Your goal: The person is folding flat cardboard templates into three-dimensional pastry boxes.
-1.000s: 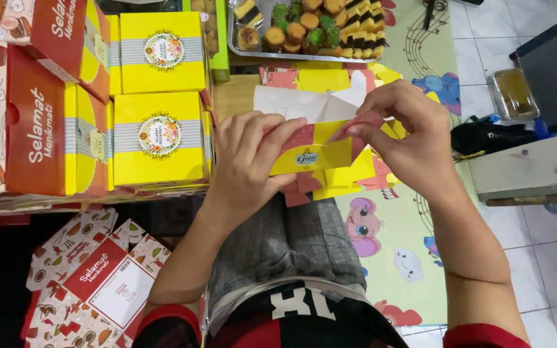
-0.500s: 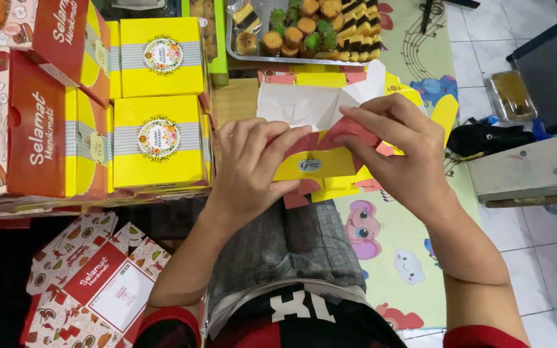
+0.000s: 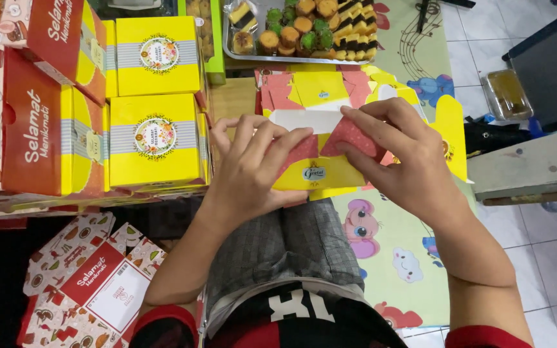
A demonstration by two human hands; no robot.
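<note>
A flat yellow and red cardboard box blank (image 3: 320,171) is held over my lap by both hands. My left hand (image 3: 256,164) grips its left side, fingers spread over a red flap. My right hand (image 3: 398,158) pinches a red dotted flap (image 3: 349,136) on the right and folds it inward. The white inside of the blank (image 3: 307,119) shows above my fingers. Under it lies a pile of more unfolded blanks (image 3: 330,87).
Stacks of closed yellow boxes (image 3: 156,138) and red boxes (image 3: 33,142) stand at the left. A tray of small cakes (image 3: 298,29) sits at the top. Flat red patterned blanks (image 3: 91,283) lie at lower left. A colourful play mat (image 3: 391,251) covers the floor.
The box blank has risen slightly and its flaps are folded further in. My right hand has pushed the red flap toward the middle; my left fingers have closed over the left side.
</note>
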